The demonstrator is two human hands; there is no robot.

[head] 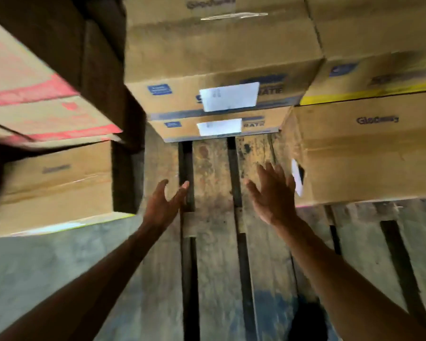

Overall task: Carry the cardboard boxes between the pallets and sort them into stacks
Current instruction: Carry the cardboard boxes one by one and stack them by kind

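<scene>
Both hands empty, fingers spread: left hand (pixel 164 201), right hand (pixel 272 193) outstretched above pallet (pixel 217 254)

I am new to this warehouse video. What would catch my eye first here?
Two bare open hands, left hand and right hand, reach forward over the worn wooden pallet. Straight ahead stands a stack of brown cardboard boxes with white labels. At left, brown cardboard boxes with red print lean into view.
</scene>
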